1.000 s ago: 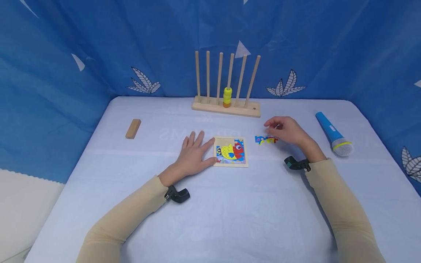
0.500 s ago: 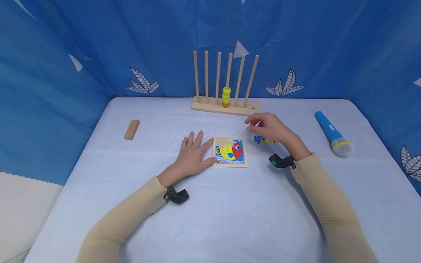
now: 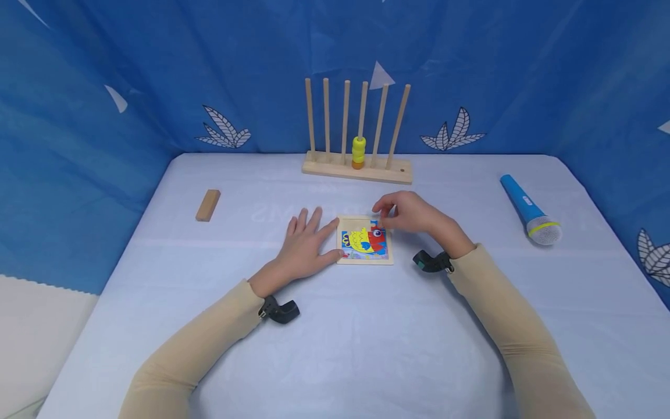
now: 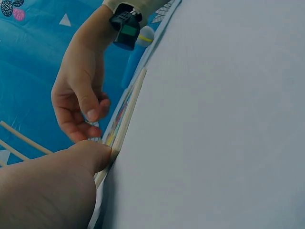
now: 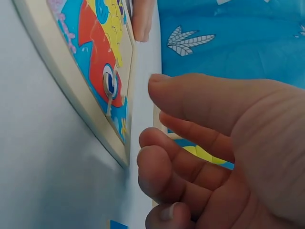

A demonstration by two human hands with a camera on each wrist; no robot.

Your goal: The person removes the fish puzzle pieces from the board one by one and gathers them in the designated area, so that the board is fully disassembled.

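Note:
A square wooden fish puzzle (image 3: 361, 247) lies flat on the table, its upper left part showing bare wood. My left hand (image 3: 300, 250) rests with spread fingers at the puzzle's left side, index fingertip and thumb on the frame's edge. Over the upper right corner comes my right hand (image 3: 410, 212), its fingers loosely bent. The right wrist view shows a gap between thumb (image 5: 162, 90) and fingers, with nothing in it; the red fish head (image 5: 97, 57) is beside them. A blue corner of a loose puzzle piece (image 5: 117, 224) shows at that view's bottom; in the head view the hand hides it.
Behind the puzzle stands a wooden peg rack (image 3: 335, 167) with yellow and orange beads (image 3: 358, 152) on one peg. A blue toy microphone (image 3: 528, 206) lies at the right, a wooden block (image 3: 208, 205) at the left. Blue cloth (image 3: 262, 64) hangs behind the table.
My right hand has moved left from above the loose pieces to the puzzle's upper right corner, now covering the spot where they lay. The left hand has stayed in place.

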